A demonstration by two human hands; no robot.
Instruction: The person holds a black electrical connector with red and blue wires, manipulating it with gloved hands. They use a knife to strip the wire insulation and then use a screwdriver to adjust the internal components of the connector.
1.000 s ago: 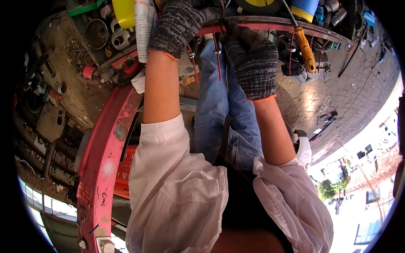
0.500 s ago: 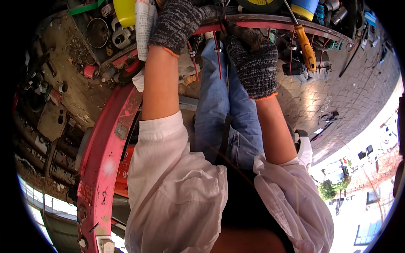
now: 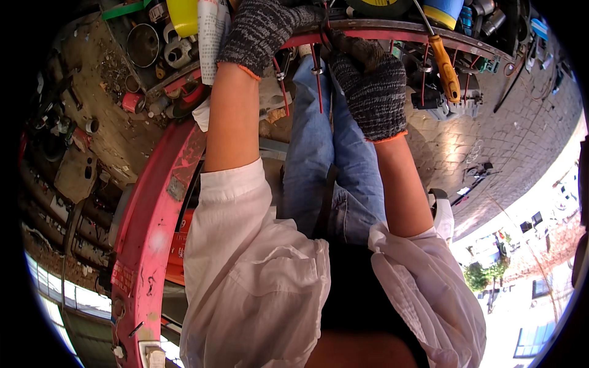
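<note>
My left hand (image 3: 261, 35), in a dark grey knit glove with an orange cuff, reaches over the bench's red front edge (image 3: 300, 41). Its fingers are closed towards a thin dark strand (image 3: 326, 30) at the top of the view. My right hand (image 3: 375, 92), in a matching glove, is just below that edge, its darkened fingers curled up against the strand's lower part. Whatever lies within the fingers is hidden by the gloves. Beside my hands, thin red rods (image 3: 319, 92) with metal rings hang from the edge. A screwdriver (image 3: 446, 73) with an orange handle hangs to the right.
A printed white paper roll (image 3: 211, 43) and a yellow container (image 3: 183, 17) are by my left wrist. A blue and yellow can (image 3: 444, 12) and metal sockets (image 3: 492, 23) sit at the right. A red metal beam (image 3: 147, 227) runs along my left side.
My right hand has shifted very slightly right and up. My left hand stays nearly in place, and the view has moved a little.
</note>
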